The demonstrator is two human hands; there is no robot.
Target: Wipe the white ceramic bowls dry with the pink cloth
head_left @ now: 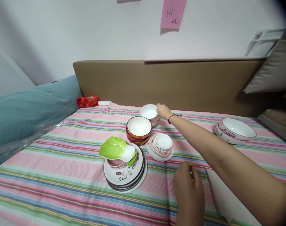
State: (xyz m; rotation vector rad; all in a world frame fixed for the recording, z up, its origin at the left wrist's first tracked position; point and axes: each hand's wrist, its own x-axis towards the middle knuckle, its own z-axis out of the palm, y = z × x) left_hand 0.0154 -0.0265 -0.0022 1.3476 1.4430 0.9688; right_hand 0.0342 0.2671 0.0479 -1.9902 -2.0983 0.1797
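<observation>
My right hand (163,111), with a dark cord on its wrist, reaches to the back of the bed. Its fingers close on the rim of a white bowl (148,111) with a red edge, the top one of a small stack. My left hand (189,183) hangs low in front with curled fingers, nothing visible in it. Just in front of the white stack is a stack of brown-rimmed bowls (139,126). Small white dishes (163,142) sit on pink and white plates (161,158). A green cabbage-shaped dish (116,148) rests on pink bowls atop patterned plates (124,175).
A large white bowl (235,130) with red and black decoration stands at the right. A pale flat item (227,194) lies under my right arm. Behind are a brown headboard (166,84) and a red package (87,101). The striped sheet (63,175) covers the bed.
</observation>
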